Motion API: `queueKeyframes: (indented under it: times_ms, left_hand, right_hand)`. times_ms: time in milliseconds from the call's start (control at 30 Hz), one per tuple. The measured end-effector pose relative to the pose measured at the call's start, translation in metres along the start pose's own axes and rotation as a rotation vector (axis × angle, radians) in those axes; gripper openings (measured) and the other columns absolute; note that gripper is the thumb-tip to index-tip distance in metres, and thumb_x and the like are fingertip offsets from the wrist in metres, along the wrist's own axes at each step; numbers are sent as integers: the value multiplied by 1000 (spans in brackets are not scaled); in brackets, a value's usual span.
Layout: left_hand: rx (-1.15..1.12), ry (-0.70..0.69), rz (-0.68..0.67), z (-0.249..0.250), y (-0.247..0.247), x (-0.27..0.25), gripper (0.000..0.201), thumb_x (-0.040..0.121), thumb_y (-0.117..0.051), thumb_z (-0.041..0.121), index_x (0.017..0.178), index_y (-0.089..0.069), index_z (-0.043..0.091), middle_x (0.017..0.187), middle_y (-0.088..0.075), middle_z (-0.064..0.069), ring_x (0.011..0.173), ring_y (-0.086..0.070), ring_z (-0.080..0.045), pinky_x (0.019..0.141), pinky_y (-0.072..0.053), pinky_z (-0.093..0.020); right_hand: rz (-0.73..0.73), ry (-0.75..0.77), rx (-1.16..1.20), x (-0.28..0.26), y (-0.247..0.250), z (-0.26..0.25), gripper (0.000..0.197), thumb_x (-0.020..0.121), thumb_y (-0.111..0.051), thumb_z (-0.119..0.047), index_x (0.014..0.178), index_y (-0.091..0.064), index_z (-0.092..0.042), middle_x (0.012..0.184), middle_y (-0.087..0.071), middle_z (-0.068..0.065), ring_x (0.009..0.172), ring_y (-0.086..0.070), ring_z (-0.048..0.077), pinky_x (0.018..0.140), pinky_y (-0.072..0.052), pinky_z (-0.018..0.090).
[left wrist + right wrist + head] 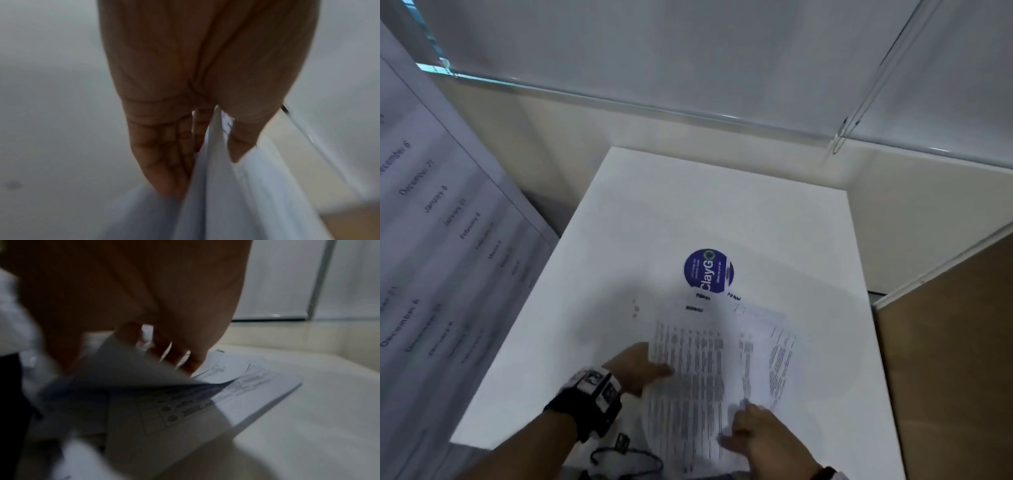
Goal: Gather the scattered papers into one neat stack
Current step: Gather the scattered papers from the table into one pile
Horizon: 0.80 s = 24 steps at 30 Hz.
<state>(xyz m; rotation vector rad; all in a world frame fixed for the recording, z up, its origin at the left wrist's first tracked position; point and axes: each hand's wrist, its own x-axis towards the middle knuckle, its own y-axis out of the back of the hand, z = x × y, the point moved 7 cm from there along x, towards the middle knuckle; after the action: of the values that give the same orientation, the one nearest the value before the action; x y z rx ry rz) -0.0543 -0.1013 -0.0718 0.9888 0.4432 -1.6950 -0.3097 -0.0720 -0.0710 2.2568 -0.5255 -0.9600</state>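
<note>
Printed papers (688, 370) lie overlapped near the front edge of the white table (619, 222), just below a round blue sticker (708, 270). Left hand (635, 368) pinches one sheet's edge; right hand (760, 433) lifts a corner between thumb and fingers.

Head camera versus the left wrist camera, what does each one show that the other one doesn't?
Only the head view shows the whole white table, the round blue sticker, the printed tables on the papers, the right hand on their near edge, and a large dated sheet at the left. Only the left wrist view shows the sheets pinched between thumb and fingers. Both show the left hand gripping the papers.
</note>
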Motion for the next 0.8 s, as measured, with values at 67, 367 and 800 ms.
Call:
queueKeyframes:
  times_ms: [67,367,800]
  left_hand:
    - [385,-39,152,-8,-1,1,59,84,-63,52,133,-58,20,128,-66,-7,112,-66,-27,93,-56,-36]
    - [286,-59,668,-37,32,-14,29,89,-63,22,68,-43,20,69,-53,3,68,-54,-20,59,-39,-28]
    - [360,196,509,3,-7,2,69,89,-52,53,139,-36,8,139,-45,-22,128,-46,-41,104,-40,-44]
  right_hand:
    - [-68,52,-35,-8,-4,-6,22,81,-67,-51,102,-65,-59,106,-53,-34,124,-53,20,104,-43,31]
    - [419,-921,356,-22,52,95,80,64,-58,-78,98,-61,-6,94,-58,9,91,-61,28,75,-46,32]
    - [415,-852,379,21,46,63,76,65,-61,-72,111,-58,-12,116,-58,14,109,-54,33,81,-45,37]
